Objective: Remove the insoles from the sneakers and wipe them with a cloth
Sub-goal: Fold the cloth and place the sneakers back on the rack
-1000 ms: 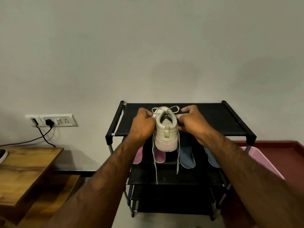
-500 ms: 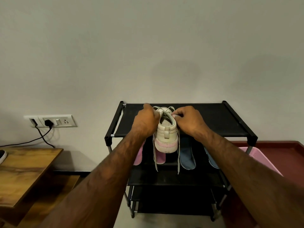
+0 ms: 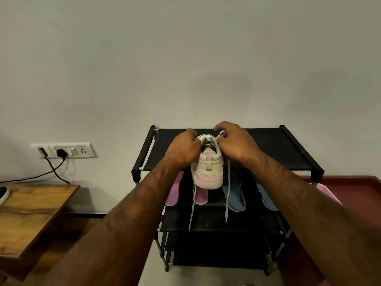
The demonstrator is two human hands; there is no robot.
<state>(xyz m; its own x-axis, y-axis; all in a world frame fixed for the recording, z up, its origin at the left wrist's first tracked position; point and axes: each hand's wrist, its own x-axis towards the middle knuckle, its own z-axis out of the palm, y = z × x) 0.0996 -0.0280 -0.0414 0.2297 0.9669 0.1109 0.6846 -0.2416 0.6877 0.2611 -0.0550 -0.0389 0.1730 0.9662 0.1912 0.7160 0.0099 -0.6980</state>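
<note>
Plain wall [image 3: 185, 58], black shoe rack [image 3: 278, 149]; over its top shelf the sneaker [image 3: 208, 172] hangs heel-first, left hand [image 3: 183, 147] and right hand [image 3: 235, 145] fingers clenched on its collar. I'd spread the opening wide before reaching inside

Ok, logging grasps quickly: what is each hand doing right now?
Left hand: grips the sneaker by its left side.
Right hand: grips the sneaker at its collar, right side.

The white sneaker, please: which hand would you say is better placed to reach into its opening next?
Probably the right hand: its fingers pinch the lace at the opening of the sneaker, while the left hand grips its side, steadying it.
</note>
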